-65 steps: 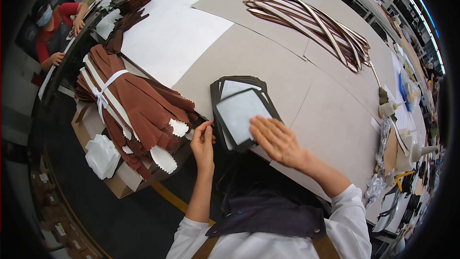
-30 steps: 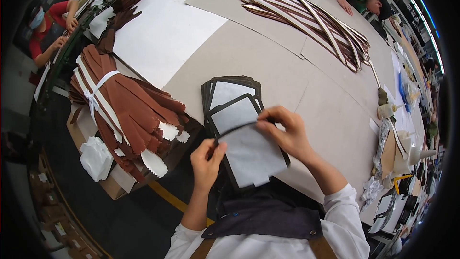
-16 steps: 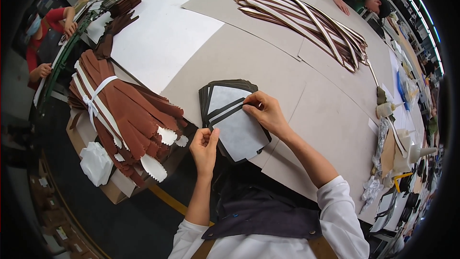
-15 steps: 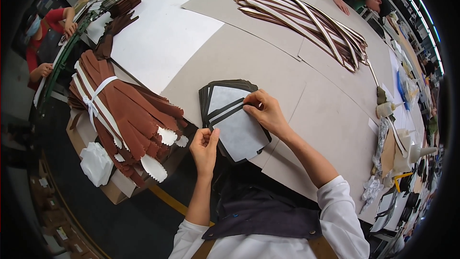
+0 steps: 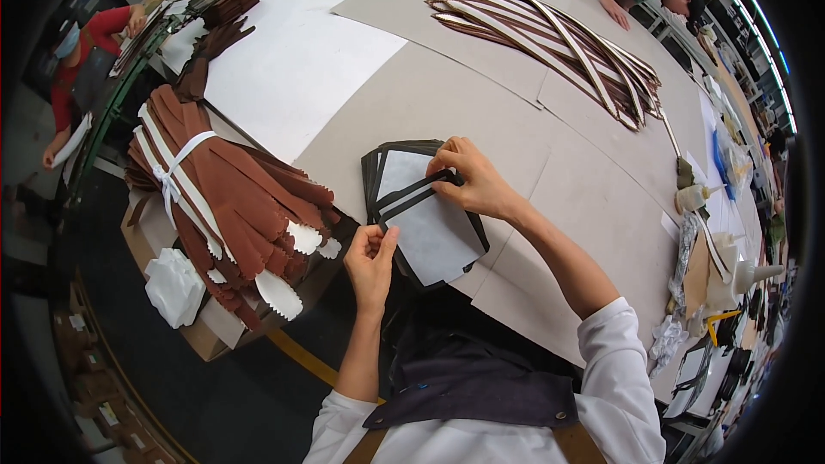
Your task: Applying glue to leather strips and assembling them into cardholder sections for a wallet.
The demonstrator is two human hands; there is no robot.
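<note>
Pinching gry panel (image 5: 436, 239) | L hand (image 5: 372, 262), R hand (image 5: 471, 182) | box (image 5: 206, 335): brn strips (image 5: 232, 189) atop, maybe in

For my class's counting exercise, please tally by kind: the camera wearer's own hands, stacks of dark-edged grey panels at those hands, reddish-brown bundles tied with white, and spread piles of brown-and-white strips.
Wearer's hands: left hand and right hand, 2
Panel stack: 1
Tied bundle: 1
Strip pile: 1
Total: 5
</note>
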